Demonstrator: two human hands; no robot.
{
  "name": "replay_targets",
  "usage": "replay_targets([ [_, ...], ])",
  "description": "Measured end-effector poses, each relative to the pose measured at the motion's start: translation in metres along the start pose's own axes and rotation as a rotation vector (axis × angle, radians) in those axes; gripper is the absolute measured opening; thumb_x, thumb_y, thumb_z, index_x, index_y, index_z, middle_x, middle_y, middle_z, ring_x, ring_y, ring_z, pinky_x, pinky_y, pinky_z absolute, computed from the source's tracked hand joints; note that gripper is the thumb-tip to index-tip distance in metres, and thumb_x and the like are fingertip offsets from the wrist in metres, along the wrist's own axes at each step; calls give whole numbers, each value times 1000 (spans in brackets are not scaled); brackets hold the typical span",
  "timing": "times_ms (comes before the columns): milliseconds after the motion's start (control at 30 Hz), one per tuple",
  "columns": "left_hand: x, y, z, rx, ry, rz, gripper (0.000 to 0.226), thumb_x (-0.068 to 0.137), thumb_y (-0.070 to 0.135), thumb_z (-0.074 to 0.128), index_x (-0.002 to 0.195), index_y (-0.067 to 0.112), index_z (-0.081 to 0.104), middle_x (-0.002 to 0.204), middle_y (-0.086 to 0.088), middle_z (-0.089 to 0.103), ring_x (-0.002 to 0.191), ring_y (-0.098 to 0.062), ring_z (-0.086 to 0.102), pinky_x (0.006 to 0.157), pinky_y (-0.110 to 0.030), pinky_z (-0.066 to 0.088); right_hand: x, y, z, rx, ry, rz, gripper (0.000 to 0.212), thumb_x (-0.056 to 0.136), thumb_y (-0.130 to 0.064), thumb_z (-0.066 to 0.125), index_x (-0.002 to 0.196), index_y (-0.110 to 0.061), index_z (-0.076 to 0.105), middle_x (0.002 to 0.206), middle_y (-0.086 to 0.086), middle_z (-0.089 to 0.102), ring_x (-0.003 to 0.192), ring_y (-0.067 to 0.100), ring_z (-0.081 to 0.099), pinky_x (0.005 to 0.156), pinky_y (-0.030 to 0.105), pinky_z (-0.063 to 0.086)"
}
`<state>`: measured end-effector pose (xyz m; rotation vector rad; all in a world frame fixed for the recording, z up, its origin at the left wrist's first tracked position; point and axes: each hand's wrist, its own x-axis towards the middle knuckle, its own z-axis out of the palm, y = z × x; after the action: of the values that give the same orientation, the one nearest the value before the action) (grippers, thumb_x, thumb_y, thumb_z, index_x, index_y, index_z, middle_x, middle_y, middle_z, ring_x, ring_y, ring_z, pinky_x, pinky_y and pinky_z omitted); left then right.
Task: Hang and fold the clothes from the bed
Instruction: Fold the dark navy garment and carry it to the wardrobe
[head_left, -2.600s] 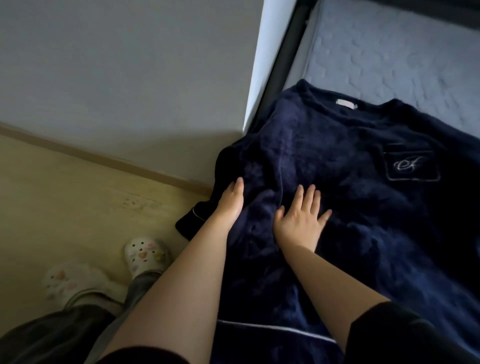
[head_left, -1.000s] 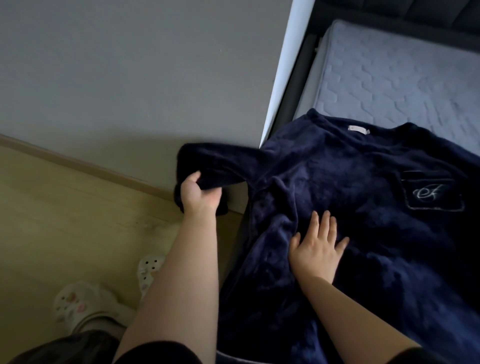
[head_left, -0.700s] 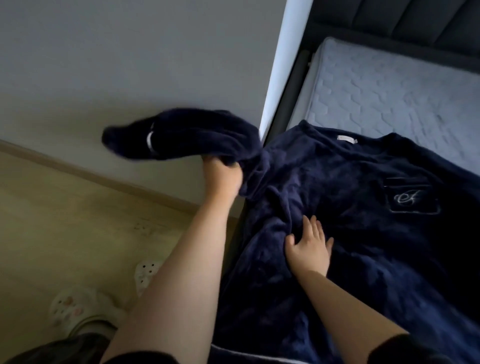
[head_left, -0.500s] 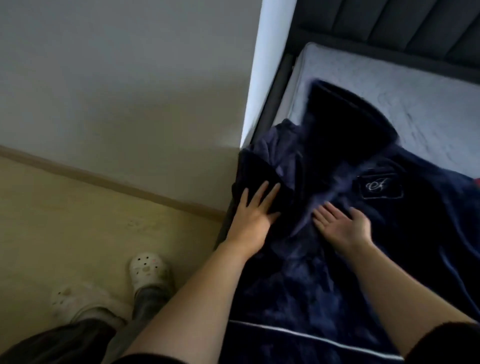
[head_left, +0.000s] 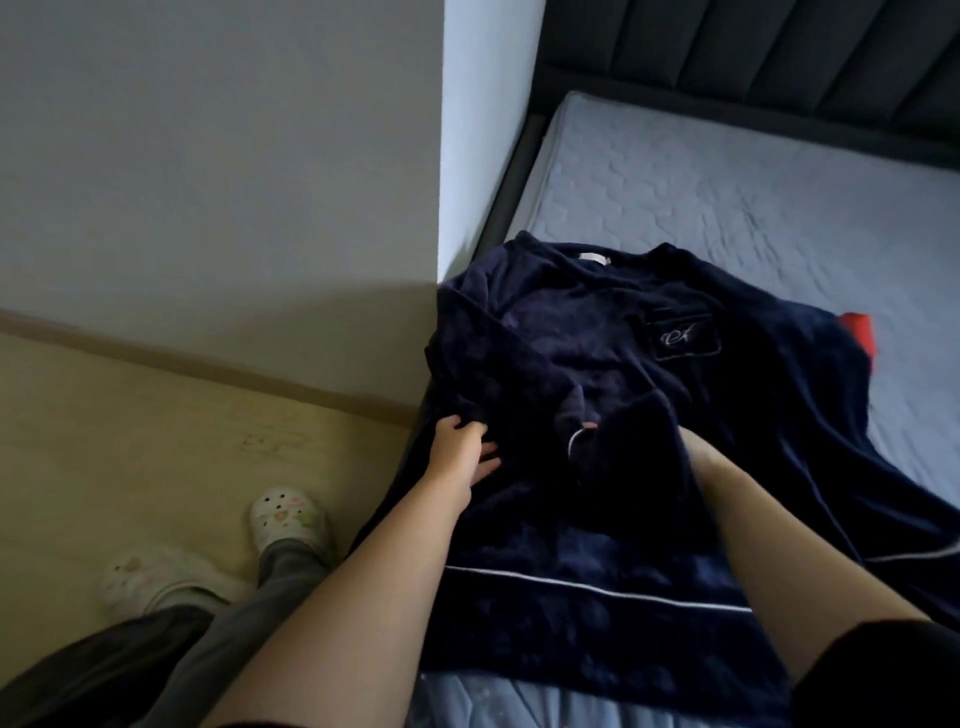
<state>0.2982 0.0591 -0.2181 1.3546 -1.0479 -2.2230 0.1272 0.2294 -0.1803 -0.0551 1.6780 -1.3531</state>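
Folding is the step in hand. The dark navy fleece pyjama top (head_left: 597, 364) lies front up on the grey quilted mattress (head_left: 727, 171) at centre frame, with one sleeve cuff (head_left: 576, 434) laid across its chest. The left hand (head_left: 462, 449) pinches a fold at the top's left edge. The right hand is hidden under the sleeve, so its grip cannot be told. The next move probably calls for drawing the left side inward, edge kept straight.

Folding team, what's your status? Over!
Left hand grips navy top, left edge. Right hand hidden under folded sleeve. Red thing pokes out, far side.
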Motion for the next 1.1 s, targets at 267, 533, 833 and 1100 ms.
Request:
replay_targets([
  [267, -18, -9, -3, -72, -292, -58, 54, 100, 8, 41, 150, 22, 25, 136, -8, 50, 115, -27, 56, 90, -34, 45, 1, -30, 33, -628, -5, 139, 70, 84, -73, 36, 96, -12, 68, 85, 2, 65, 72, 18, 56, 69, 29, 45],
  [533, -28, -12, -4, -69, -392, -84, 47, 102, 18, 34, 148, 27, 30, 153, -5, 33, 138, -28, 33, 94, -35, 34, -25, 20, 84, -1623, 58, -168, 64, 79, -37, 69, 130, -11, 42, 135, 10, 36, 124, 32, 42, 98, 42, 44],
  [833, -26, -23, -4, -160, -263, -107, 45, 102, 12, 36, 146, 17, 31, 135, -12, 52, 110, -29, 58, 90, -39, 45, -29, -7, 3, -713, 242, -162, 34, 81, 15, 40, 81, -3, 68, 72, 13, 62, 63, 25, 56, 46, 17, 45],
  [1100, -24, -30, -1, -58, -230, -69, 46, 102, 5, 32, 148, 11, 28, 143, -17, 45, 127, -31, 49, 94, -36, 42, -20, -7, 3, -733, 425, -38, 75, 85, -55, 57, 132, 2, 46, 132, 20, 54, 121, 34, 51, 92, 32, 39],
])
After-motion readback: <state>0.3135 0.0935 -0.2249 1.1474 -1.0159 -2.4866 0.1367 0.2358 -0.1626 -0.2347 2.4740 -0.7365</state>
